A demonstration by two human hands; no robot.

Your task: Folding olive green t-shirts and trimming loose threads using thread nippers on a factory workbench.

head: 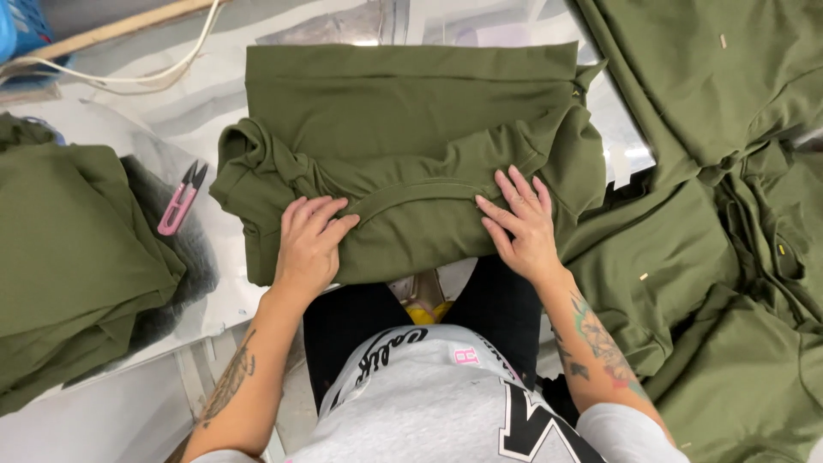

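The person wore a grey short-sleeved shirt with black lettering and black trousers; both forearms bore tattoos.

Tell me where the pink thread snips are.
In the head view, the pink thread snips lie on the table, left of the folded olive garment, beyond the left hand.
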